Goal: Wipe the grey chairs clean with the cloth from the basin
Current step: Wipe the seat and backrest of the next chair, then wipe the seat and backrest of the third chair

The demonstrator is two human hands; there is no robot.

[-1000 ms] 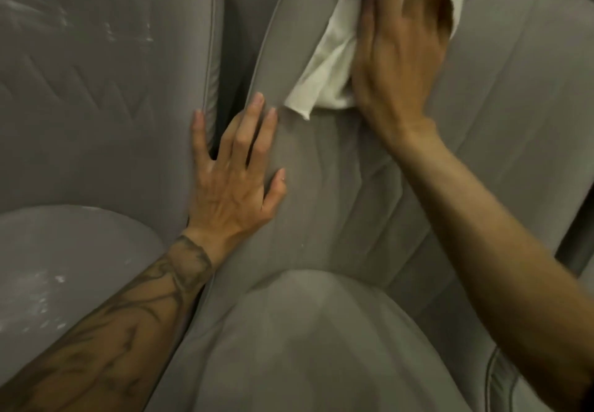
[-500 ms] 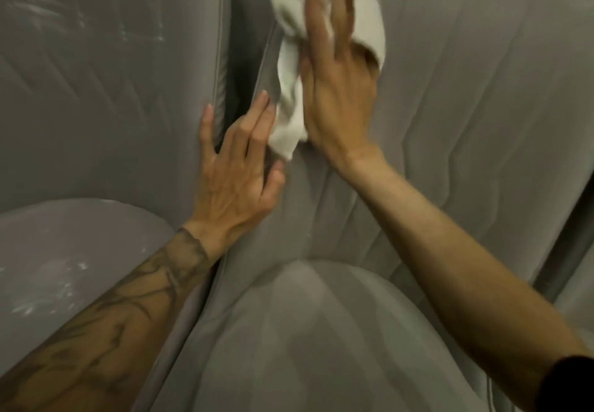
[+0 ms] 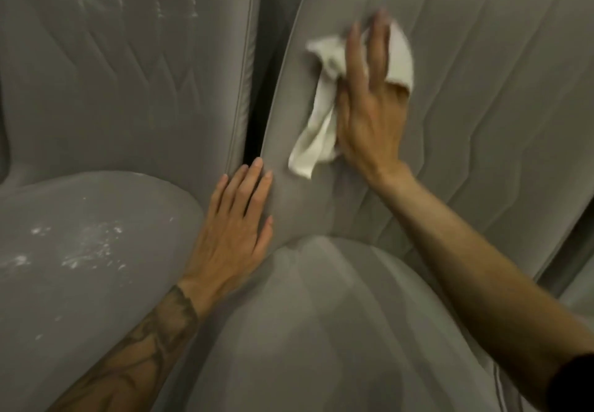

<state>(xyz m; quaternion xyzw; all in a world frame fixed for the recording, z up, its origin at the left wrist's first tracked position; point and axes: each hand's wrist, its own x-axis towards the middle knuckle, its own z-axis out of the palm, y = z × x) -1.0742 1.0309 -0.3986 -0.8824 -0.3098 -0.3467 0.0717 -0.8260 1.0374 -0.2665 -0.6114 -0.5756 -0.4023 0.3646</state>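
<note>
- My right hand presses the cloth flat against the right chair's backrest, at 12 o'clock in my view. Its fingers are straight and spread over the cloth, blurred by the stroke. A loose tail of cloth hangs at the hand's 7 o'clock.
- Half a second ago the cloth was on the backrest's left edge, beside the gap between the chairs. Now it sits further in on the padded face, so I judge the edge is wiped and the stroke is sweeping back across the panel.
- My left hand lies flat on the lower left edge of that backrest, at 8 o'clock, with its fingers straight, close together and holding nothing. It has slid lower, toward the crease above the seat, and is now apart from the cloth it was just beside.
- The left chair, at 10 o'clock, carries white marks on its seat and upper back, as before. I judge it is not yet wiped.
</note>
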